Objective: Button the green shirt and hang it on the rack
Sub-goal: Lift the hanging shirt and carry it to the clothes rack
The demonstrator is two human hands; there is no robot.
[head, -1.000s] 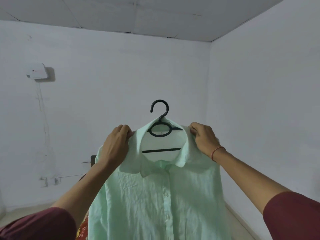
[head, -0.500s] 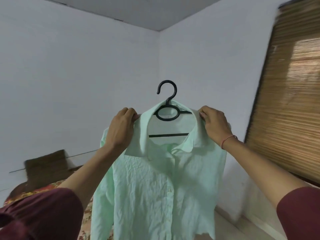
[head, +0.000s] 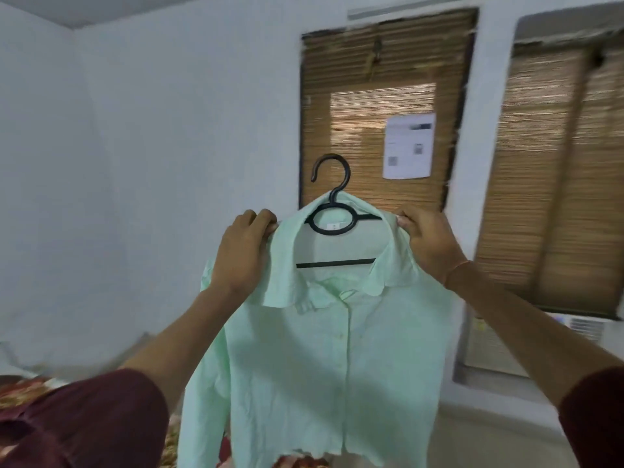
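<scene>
A pale green shirt [head: 320,366] hangs in front of me on a black plastic hanger [head: 332,211], its front closed down the button line. The hanger's hook points up and curls to the left, free in the air. My left hand [head: 241,255] grips the shirt's left shoulder beside the collar. At the right shoulder, my right hand [head: 429,241] pinches the fabric and the hanger end beneath it. Both arms are stretched forward at chest height. No rack is in view.
Two windows covered by bamboo blinds [head: 378,106] fill the wall ahead, one with a white paper sheet [head: 408,146] stuck on it. A white unit [head: 489,342] sits below the right window. A patterned red cloth [head: 23,390] lies at lower left.
My view has swung to the right, from the bare corner wall to the blinds and windows. The shirt on its hanger stays held between both hands in the same grip.
</scene>
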